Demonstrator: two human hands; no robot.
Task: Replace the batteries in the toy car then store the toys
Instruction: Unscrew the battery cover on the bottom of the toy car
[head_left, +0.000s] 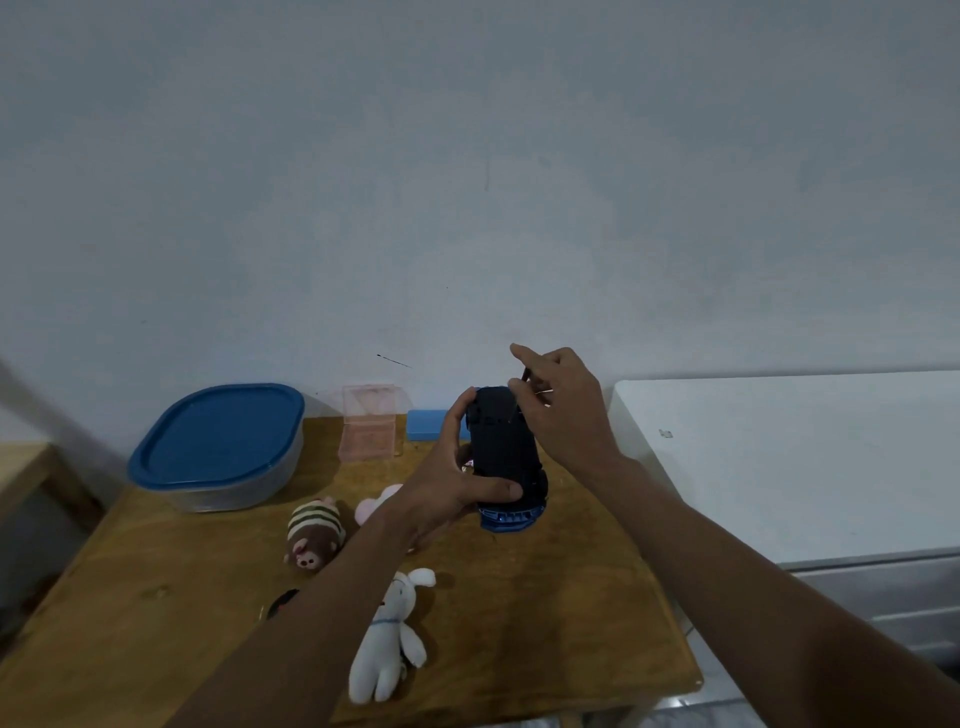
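– Hands: report state.
– Left hand (457, 486) grips the toy car (504, 441), with the thumb across the dark underside and the fingers curled round the far edge. The car is held clear of the table (571, 597), underside toward the camera, blue end lowest. Right hand (563, 415) pinches a thin dark tool (525, 376), probably a screwdriver, with its tip at the upper end of the underside. The index finger sticks out straight.
– Step in hand?
– Judged to be freeing the battery cover. No screw can be made out.
– Procedure?
– 1. Set the tool square to the cover, tip fully seated.
2. Brace the car against the push with the left thumb.
3. Turn slowly, because a slipped tip may strip the head.
4. Hold the underside level enough that a loosened screw does not drop among the plush toys.
– Containers?
– Three, all toward the back of the table.
Large tub (234, 493): clear wall, blue lid seated, contents not legible.
Pink clear box (371, 428): lid standing open, nothing discernible inside.
Small blue box (427, 423): just behind the left hand, contents hidden.
– Toys awaiting storage?
– Striped plush (314, 530), pink plush (375, 501) (partly behind the left arm) and white rabbit (387, 639) lie loose on the table. None is in a container.
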